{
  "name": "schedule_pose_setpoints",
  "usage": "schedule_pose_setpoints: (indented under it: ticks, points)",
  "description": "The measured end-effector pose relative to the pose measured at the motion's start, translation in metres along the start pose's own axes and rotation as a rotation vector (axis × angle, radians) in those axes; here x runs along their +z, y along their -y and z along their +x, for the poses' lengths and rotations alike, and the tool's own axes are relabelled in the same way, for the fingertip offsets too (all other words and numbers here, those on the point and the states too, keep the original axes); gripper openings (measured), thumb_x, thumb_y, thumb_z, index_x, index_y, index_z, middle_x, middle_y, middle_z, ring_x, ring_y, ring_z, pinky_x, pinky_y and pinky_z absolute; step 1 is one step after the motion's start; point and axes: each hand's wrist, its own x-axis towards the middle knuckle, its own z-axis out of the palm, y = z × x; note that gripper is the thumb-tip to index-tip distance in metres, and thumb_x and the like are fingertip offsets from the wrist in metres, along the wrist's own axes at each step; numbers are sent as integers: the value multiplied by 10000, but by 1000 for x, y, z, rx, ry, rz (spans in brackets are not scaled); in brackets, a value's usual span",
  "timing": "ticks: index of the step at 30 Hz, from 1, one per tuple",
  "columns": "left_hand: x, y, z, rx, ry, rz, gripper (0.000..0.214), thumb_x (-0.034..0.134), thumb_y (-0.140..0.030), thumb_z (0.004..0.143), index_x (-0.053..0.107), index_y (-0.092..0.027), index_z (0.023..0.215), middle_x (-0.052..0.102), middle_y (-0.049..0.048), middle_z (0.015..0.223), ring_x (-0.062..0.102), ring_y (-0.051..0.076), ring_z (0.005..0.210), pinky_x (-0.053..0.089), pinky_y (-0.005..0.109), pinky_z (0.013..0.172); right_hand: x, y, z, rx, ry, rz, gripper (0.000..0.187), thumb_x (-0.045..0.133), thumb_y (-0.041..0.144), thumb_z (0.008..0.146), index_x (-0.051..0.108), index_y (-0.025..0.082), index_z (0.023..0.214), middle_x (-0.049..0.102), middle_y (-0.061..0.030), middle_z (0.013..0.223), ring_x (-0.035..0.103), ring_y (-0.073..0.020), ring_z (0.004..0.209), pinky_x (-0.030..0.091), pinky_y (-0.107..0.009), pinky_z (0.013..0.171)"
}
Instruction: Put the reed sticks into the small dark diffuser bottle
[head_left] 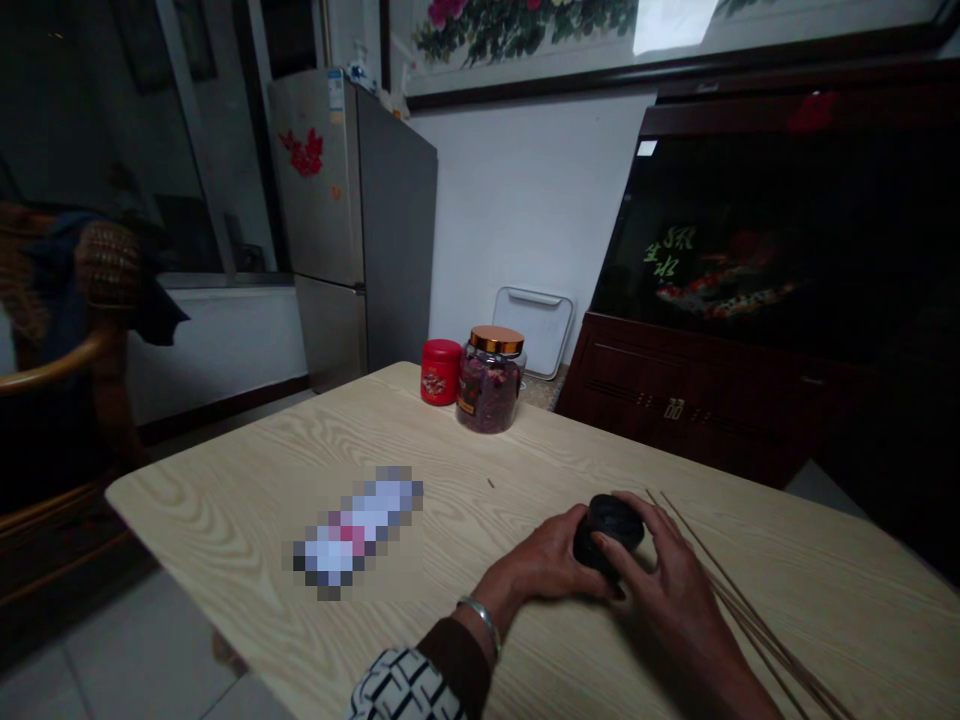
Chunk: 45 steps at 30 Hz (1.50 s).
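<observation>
Near the front of the table, a small black round container [616,517] is held between both hands. Its upper part looks like a tilted lid or rim, and I cannot tell whether the two parts are separate. My left hand [551,560], with a silver bangle at the wrist, wraps round the lower part from the left. Fingers of my right hand [671,570] close on the upper part from the right. Several long thin brown sticks [750,625] lie on the table beside my right hand, partly hidden by it.
On the wood-patterned table [360,440], a red jar [441,372] and a clear jar of dark dried petals [491,385] stand at the back. A blurred-out flat object [360,530] lies to the left, and a tiny brown stick piece [491,483] lies midway.
</observation>
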Motion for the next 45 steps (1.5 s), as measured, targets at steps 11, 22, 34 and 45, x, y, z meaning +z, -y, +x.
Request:
schedule_pose_setpoints:
  ticks: [11, 22, 34, 45]
  points:
    - [-4, -5, -2, 39, -9, 7, 936, 919, -306, 550, 501, -203, 1380, 636, 118, 1259, 605, 302, 1127, 492, 402, 956, 11, -4, 4, 30, -86, 66, 483, 605, 485, 872, 570, 209, 1267, 614, -136, 1284, 557, -319, 1217, 426, -512, 1051]
    - [-4, -3, 1, 79, 1, -63, 676, 839, -240, 687, 582, -185, 1309, 663, 85, 1247, 586, 279, 1175, 443, 373, 1020, 27, -30, -13, 252, -33, 437, 639, 677, 490, 831, 506, 218, 1383, 666, -142, 1314, 702, -297, 1044, 552, -438, 927]
    - [-7, -4, -1, 71, 25, -95, 761, 876, -225, 658, 552, -196, 1346, 619, 118, 1353, 544, 287, 1291, 363, 428, 1142, 17, -34, -13, 190, 33, 563, 474, 612, 559, 873, 652, 212, 1193, 723, -114, 1207, 687, -299, 1091, 529, -407, 952]
    - [-5, -3, -7, 69, -24, -135, 617, 855, -338, 696, 620, -153, 1236, 653, 139, 1287, 577, 303, 1243, 390, 430, 1116, 18, -31, -14, 192, 8, 574, 532, 650, 626, 802, 707, 189, 1101, 759, -110, 1097, 698, -309, 1037, 551, -409, 874]
